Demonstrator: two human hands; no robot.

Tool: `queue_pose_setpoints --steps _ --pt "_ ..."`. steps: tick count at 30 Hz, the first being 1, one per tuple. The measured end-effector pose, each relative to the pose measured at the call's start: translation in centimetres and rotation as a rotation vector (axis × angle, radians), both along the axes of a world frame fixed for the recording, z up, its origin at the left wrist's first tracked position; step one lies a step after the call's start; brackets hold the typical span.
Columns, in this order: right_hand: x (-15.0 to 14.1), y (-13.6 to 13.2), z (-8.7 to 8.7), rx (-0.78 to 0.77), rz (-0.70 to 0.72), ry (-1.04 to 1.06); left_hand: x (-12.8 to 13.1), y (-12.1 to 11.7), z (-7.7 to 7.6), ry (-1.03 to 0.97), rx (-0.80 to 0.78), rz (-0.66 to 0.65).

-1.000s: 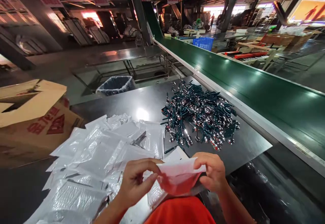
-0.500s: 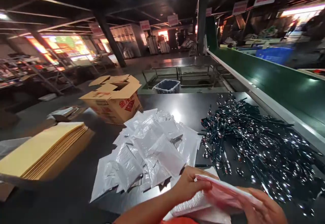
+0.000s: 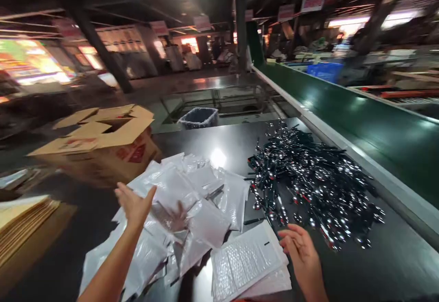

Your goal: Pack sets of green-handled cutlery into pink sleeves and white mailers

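My left hand (image 3: 135,203) is over the left side of a loose heap of white bubble mailers (image 3: 207,219), thumb and fingers spread, holding nothing. Its shadow or reflection falls on the heap. My right hand (image 3: 302,251) is beside the right edge of a neater stack of white bubble mailers (image 3: 245,256); its fingers are loosely bent and apart, with nothing visible in them. Beyond that hand lies a big pile of thin dark-handled pieces with shiny round metal ends (image 3: 315,178), their exact kind too small to tell.
An open-flapped cardboard box (image 3: 113,156) stands behind the heap on the left. Yellow padded envelopes (image 3: 24,224) are stacked at far left. A lined bin (image 3: 199,118) stands past the dark table's (image 3: 356,265) far edge. A green conveyor (image 3: 343,110) runs along the right.
Both hands held an opened white mailer with a pink inside; now they are apart and empty. My left hand moved left over the heap. The view turned right.
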State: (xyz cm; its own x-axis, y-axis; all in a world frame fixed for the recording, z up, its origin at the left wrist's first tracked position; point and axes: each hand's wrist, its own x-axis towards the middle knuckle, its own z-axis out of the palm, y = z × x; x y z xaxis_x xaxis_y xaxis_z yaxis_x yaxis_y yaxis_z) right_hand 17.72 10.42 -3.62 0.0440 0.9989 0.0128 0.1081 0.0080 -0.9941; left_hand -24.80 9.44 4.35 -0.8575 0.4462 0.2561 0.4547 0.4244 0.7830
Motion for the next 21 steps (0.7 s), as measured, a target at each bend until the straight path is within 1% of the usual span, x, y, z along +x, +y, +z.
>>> queue_pose_setpoints --steps 1,2,3,5,6,7,8,9,11,15,19,21 --pt "-0.2 -0.1 -0.7 -0.012 0.013 -0.017 0.9 -0.2 -2.1 0.150 -0.125 -0.020" --pt "-0.5 -0.1 -1.3 -0.020 0.024 -0.032 2.3 -0.4 -4.5 0.229 -0.256 -0.114" --pt "-0.8 -0.1 -1.8 -0.029 0.037 -0.049 4.0 -0.7 -7.1 0.289 -0.330 -0.153" --pt "-1.4 -0.1 -2.5 -0.048 0.073 -0.102 7.3 -1.4 -12.1 0.348 -0.516 -0.344" --pt "-1.7 0.0 -2.7 -0.058 0.097 -0.140 8.7 -1.8 -14.3 0.369 -0.564 -0.375" --pt "-1.8 0.0 -2.9 -0.066 0.125 -0.185 9.7 -2.2 -16.1 0.373 -0.586 -0.379" --pt "-1.8 0.0 -3.1 -0.069 0.150 -0.232 10.4 -2.5 -17.5 0.405 -0.583 -0.390" --pt "-1.7 0.0 -3.3 -0.071 0.162 -0.279 10.7 -2.8 -18.6 0.442 -0.557 -0.390" --pt "-1.1 0.1 -3.9 -0.081 0.172 -0.363 10.4 -3.2 -19.7 0.482 -0.494 -0.402" --pt "0.3 1.2 -6.1 -0.090 0.184 -0.521 8.8 -3.4 -20.4 0.465 -0.445 -0.411" --pt "1.5 3.6 -8.0 -0.038 0.218 -0.699 7.7 -3.4 -21.0 0.439 -0.441 -0.418" --pt "2.3 5.3 -8.7 0.004 0.232 -0.839 6.9 -3.3 -21.3 0.418 -0.453 -0.427"
